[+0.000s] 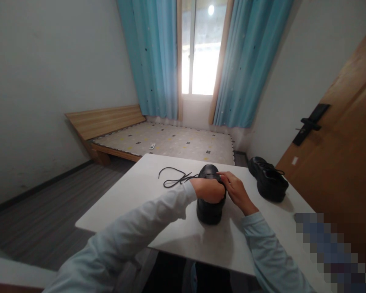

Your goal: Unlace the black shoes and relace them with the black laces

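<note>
A black lace-up shoe [210,213] stands on the white table [134,203], its toe pointing away from me. My left hand [210,191] reaches across the shoe's opening, fingers curled at its right side and mostly hidden. Against the right side of the lacing rests my right hand [234,189], its fingertips and thumb close together; whatever is between them is too small to make out. A loose black shoelace [173,183] trails from the shoe's left side in loops on the tabletop.
A second black shoe [270,183] stands near the table's right edge. Beyond the table is a low bed [177,140] with a small white remote [152,146] on it. A wooden door [338,134] is on the right, and blue curtains [158,61] frame the window.
</note>
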The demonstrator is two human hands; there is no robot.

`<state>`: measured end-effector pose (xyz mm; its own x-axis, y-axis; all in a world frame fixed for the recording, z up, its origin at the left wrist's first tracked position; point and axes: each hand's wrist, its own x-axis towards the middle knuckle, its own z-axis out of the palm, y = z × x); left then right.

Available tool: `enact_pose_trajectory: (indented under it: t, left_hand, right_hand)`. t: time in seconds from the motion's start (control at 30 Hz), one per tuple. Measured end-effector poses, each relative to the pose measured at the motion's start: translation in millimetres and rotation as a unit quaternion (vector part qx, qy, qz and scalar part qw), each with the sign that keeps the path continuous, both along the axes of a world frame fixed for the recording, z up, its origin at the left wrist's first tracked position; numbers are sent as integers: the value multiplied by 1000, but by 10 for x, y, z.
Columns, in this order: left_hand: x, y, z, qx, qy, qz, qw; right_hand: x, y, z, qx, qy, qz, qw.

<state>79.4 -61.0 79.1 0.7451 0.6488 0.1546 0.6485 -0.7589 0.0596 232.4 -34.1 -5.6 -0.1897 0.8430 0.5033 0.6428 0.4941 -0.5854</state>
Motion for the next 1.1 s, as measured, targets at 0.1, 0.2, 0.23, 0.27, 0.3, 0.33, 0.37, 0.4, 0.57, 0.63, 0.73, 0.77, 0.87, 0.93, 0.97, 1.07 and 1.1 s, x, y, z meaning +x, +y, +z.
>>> enact_pose_trajectory:
  t: [0.1, 0.2, 0.23, 0.27, 0.3, 0.33, 0.37, 0.4, 0.57, 0.63, 0.73, 0.77, 0.87, 0.93, 0.97, 1.07, 1.1]
  left_hand:
    - [-128, -199, 65, -50, 85, -76, 992]
    - [-174, -373, -6, -43, 75, -16, 996]
    - [-171, -402, -53, -32, 69, -3, 997]
    - [-163, -414, -104, -24, 65, 5, 998]
    - [-153, -412, -153, -19, 60, 11, 998]
    - [-144, -398, -197, -18, 56, 19, 998]
    - [-138, -376, -233, -19, 55, 26, 998]
    - [-135, -352, -259, -21, 53, 30, 998]
    - [-169, -285, -289, -21, 43, 23, 999]
    - [-184, -286, -285, -26, 55, 16, 998]
    - [-190, -278, -275, -40, 88, 2, 995]
    - [-187, -267, -271, -44, 98, -1, 994]
    - [-178, -210, -261, -56, 120, -11, 991]
    - [-175, -160, -262, -61, 136, -25, 989]
    - [-174, -136, -263, -60, 145, -34, 987]
    - [-166, -71, -261, -60, 179, -66, 980]
    - [-159, -52, -255, -63, 190, -72, 977]
  right_hand:
    - [-6, 9, -14, 7, -10, -4, 1000]
    - [-8, 16, -26, 14, -13, -10, 1000]
    - [-7, 17, -28, 14, -11, -11, 1000]
    - [-6, 18, -28, 15, -9, -11, 1000]
    - [-5, 18, -27, 15, -6, -11, 1000]
    - [-3, 19, -25, 16, -4, -11, 1000]
    - [-1, 20, -24, 17, -2, -11, 1000]
    - [1, 21, -24, 18, -1, -12, 1000]
    - [10, 26, -33, 23, -8, -15, 1000]
    - [11, 22, -33, 26, -10, -18, 999]
    - [7, 9, -24, 29, -5, -21, 999]
    - [6, 5, -20, 29, -3, -20, 999]
    - [0, -4, -8, 27, 1, -21, 999]
    - [-2, -5, -6, 31, -5, -23, 999]
    - [-2, -5, -7, 34, -10, -24, 999]
    - [-3, -5, -16, 48, -32, -25, 998]
    - [-5, -5, -20, 53, -42, -24, 997]
